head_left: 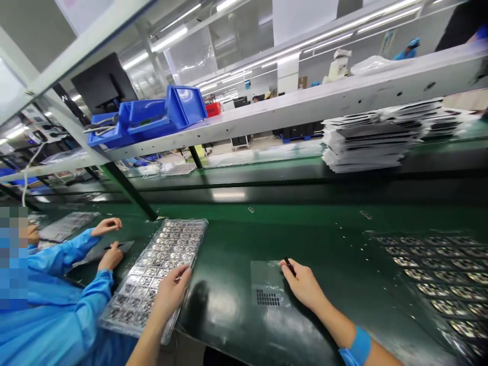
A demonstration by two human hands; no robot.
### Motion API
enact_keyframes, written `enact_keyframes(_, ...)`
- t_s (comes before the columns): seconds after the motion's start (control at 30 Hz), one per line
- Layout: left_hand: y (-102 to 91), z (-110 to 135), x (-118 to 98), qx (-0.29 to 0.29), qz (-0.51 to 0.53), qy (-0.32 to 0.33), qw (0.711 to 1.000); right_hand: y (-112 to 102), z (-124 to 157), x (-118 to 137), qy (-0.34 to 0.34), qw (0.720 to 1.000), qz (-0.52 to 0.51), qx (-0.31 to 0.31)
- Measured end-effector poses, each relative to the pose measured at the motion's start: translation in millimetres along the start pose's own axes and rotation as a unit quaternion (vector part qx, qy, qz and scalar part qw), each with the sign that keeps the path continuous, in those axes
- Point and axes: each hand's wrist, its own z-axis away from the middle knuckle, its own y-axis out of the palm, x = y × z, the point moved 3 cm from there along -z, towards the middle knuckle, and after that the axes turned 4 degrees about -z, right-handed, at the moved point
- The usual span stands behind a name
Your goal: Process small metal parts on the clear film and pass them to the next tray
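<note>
My left hand [171,292] grips the near right edge of a clear plastic tray [152,269] filled with several small metal parts, lying on the green bench. My right hand [303,284] is closed on a thin black tool [288,265], its tip over a small clear sheet [269,282] that carries a dark grid of tiny parts [268,298]. A blue band sits on my right wrist.
A person in a blue coat [57,300] works at the left, both hands near a dark sheet and another tray. A second clear tray of parts [438,274] lies at the right. Stacked trays [366,142] and blue bins [152,119] sit on the shelves behind.
</note>
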Motion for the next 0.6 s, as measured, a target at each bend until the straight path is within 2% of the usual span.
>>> enact_keyframes(0.07, -20.9, -10, 13, -0.027, -0.069, -0.018, 0.997, 0, 0, -1, 0.001, 1.0, 0.001, 0.005)
enact_keyframes(0.13, -37.7, -20, 24, -0.031, -0.145, -0.032, 0.988, 1, 1, -3, 0.007, 1.0, 0.008, 0.009)
enact_keyframes(0.27, -55.6, -35, 42, -0.015, -0.21, -0.066, 0.975, 1, 2, -9, 0.015, 1.0, 0.016, 0.012)
enact_keyframes(0.4, -52.2, -50, 50, 0.015, -0.242, -0.076, 0.967, 1, 2, -9, 0.014, 1.0, 0.015, 0.022)
enact_keyframes(0.6, -42.3, -65, 49, 0.053, -0.273, -0.084, 0.957, 0, 2, -8, 0.014, 0.999, 0.026, 0.014)
